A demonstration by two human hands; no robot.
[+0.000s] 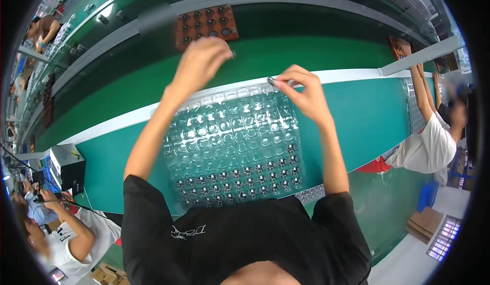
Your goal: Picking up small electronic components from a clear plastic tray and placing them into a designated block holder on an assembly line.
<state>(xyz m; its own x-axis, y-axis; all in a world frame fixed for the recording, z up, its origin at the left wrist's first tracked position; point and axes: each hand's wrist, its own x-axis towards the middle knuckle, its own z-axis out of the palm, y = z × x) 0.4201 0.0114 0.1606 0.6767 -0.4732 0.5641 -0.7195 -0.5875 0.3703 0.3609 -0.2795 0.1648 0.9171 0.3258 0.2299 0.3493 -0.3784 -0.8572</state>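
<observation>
My right hand pinches a small black-and-silver part between thumb and fingertips, above the far right corner of a clear plastic blister tray. Rows of similar small parts fill the tray's near pockets, and a lone one sits farther up at its right side. My left hand is raised just in front of an orange-brown block with round black pieces set in rows. Its fingers are curled together and slightly blurred; something tiny and greyish shows at the fingertips, too small to name.
The tray lies on a green tabletop beside a green conveyor belt with a pale rail between. A black-and-silver box stands at the left. Co-workers sit at both sides; one's arm reaches toward another orange block at the right.
</observation>
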